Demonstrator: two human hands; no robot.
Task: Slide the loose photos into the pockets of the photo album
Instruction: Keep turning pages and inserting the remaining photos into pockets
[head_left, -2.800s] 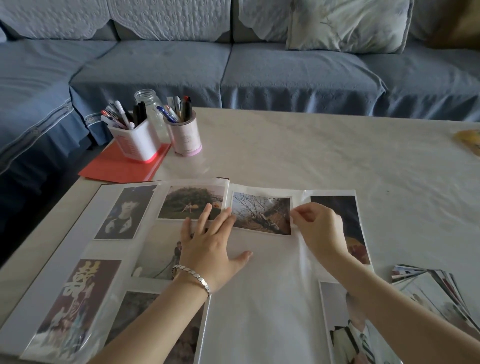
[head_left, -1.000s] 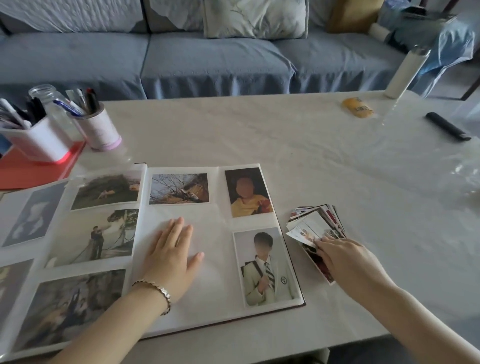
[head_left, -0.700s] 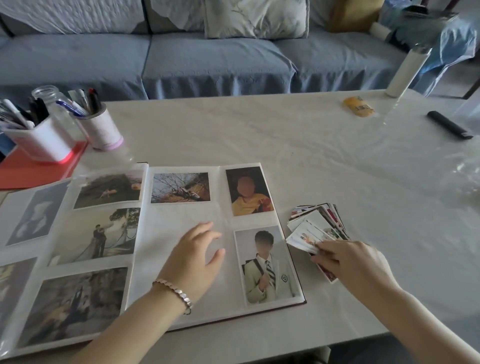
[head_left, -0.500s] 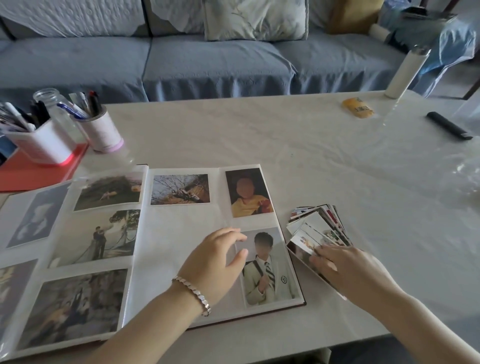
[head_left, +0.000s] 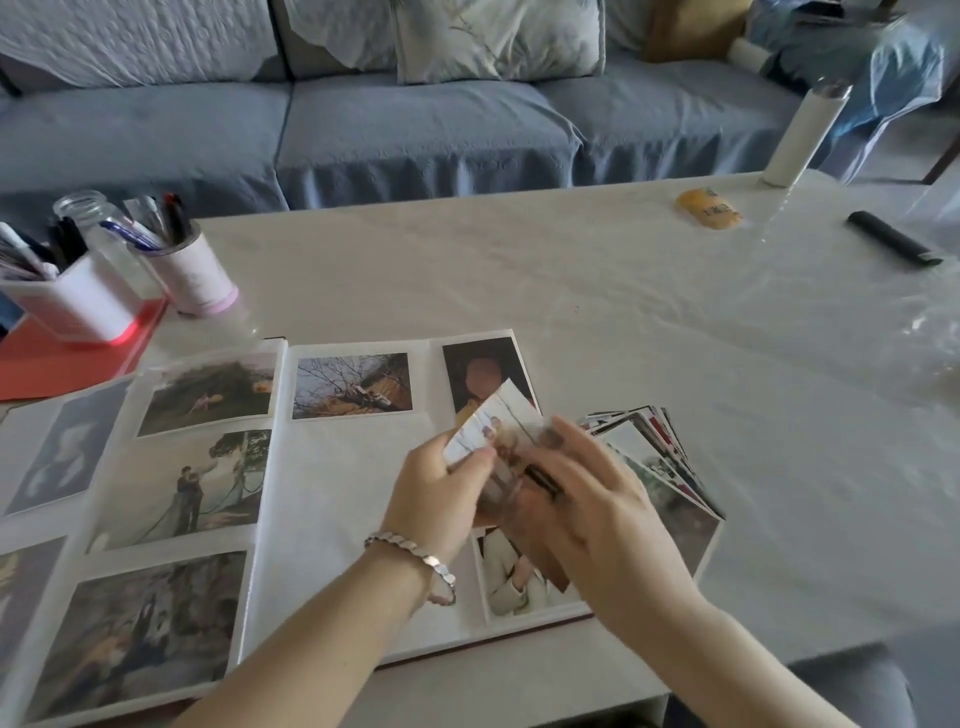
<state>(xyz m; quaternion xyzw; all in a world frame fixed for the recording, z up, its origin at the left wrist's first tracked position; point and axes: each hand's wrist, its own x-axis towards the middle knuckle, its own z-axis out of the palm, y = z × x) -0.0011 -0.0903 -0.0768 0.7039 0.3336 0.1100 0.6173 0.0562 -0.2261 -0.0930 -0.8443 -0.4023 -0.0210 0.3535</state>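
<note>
The photo album (head_left: 332, 499) lies open on the table with several photos in its pockets. Above its right page my left hand (head_left: 441, 483) pinches a loose photo (head_left: 488, 421) by its lower edge, tilted up. My right hand (head_left: 587, 499) is beside it, fingers spread, touching the same photo and a darker print (head_left: 540, 561) underneath; motion blur hides the exact grip. The fanned pile of loose photos (head_left: 660, 457) rests on the table just right of the album.
Two pen holders (head_left: 192, 270) and a glass jar (head_left: 93, 218) stand on a red folder (head_left: 62, 358) at the far left. A yellow packet (head_left: 709, 208), a white bottle (head_left: 800, 135) and a black remote (head_left: 893, 244) lie at the far right. A blue sofa (head_left: 415, 130) is behind.
My right hand took photos off the pile and brought them left over the album. My left hand lifted from the page and closed on the top photo.
</note>
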